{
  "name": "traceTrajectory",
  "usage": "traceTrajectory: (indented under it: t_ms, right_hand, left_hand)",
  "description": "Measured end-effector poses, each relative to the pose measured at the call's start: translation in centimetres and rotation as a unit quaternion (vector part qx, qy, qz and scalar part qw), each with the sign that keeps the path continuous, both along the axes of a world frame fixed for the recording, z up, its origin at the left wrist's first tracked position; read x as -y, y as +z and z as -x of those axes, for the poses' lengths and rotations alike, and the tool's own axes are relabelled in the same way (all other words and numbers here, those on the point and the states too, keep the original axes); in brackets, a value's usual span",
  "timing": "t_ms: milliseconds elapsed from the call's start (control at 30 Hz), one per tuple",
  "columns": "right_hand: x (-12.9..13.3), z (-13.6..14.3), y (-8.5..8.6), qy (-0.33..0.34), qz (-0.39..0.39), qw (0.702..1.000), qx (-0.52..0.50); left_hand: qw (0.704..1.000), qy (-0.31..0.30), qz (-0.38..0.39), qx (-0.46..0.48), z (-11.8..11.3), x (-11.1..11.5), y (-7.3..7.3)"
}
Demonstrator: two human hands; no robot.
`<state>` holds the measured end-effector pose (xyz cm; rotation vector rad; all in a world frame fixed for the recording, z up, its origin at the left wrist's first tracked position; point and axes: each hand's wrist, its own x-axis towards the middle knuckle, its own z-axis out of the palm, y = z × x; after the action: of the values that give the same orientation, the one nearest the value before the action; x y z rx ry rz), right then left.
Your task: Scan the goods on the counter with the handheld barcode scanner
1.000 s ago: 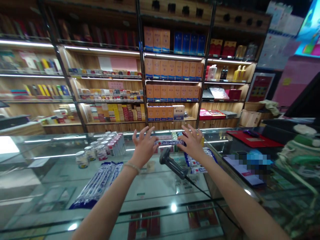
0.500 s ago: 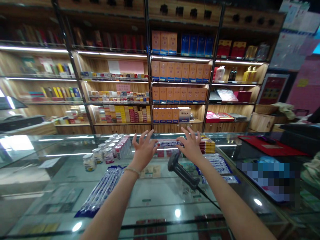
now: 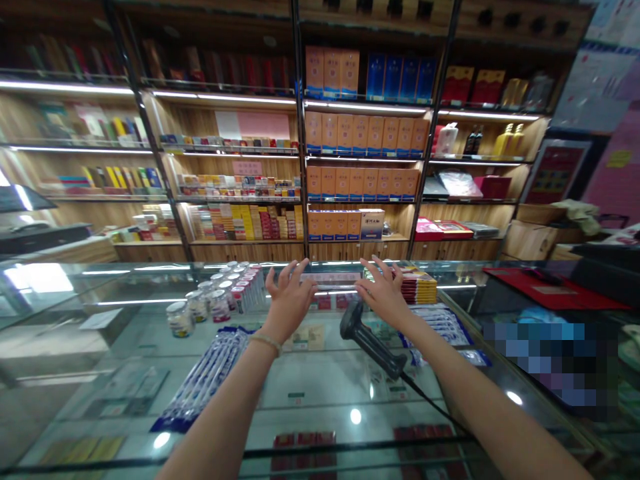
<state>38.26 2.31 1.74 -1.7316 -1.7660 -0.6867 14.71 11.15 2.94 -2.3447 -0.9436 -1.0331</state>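
Above the far part of the glass counter, a long, slim stick-shaped packet is held level between my hands. My left hand pinches its left end between thumb and forefinger, other fingers raised. Its right end is in a similar pinch of my right hand. The packet's upward side looks pale and clear; its print is too blurred to read. A black barcode scanner lies below my right hand, its cable trailing right. Blue-and-white stick packets lie beside my left forearm, and similar packets lie beyond my right forearm.
Several lidded jars stand in rows left of my hands. A stack of red-and-yellow packs sits just past my right hand. The glass counter spans the front. A red mat lies at right; shelves of boxes line the wall.
The packet has turned in my fingers: its printed face with dark lettering was towards me, and now a paler side shows. The view has tilted slightly; both hands keep their hold.
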Motion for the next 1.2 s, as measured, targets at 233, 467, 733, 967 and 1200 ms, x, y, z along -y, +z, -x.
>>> traceTrajectory:
  t_ms: [233, 467, 733, 967, 1200]
  right_hand:
    - [-0.5, -0.3, -0.8, 0.024, 0.019, 0.998, -0.054]
    - [0.0, -0.3, -1.2, 0.038, 0.020, 0.993, -0.109]
    - [0.5, -0.3, -0.8, 0.065, 0.023, 0.987, -0.142]
    - [0.3, -0.5, -0.8, 0.057, 0.027, 0.977, -0.203]
    - [0.2, -1.1, -1.2, 0.057, 0.033, 0.971, -0.231]
  left_hand:
    - [1.000, -0.017, 0.003, 0.018, 0.0, -0.4, -0.6]
    - [0.999, -0.019, 0.023, 0.012, -0.2, -0.2, -0.9]
    - [0.999, -0.016, 0.035, 0.016, -0.2, -0.3, -1.1]
    - [1.000, -0.011, -0.002, 0.020, -0.4, 0.2, -1.0]
    - [0.995, -0.044, -0.082, -0.021, -0.2, 0.5, -1.0]
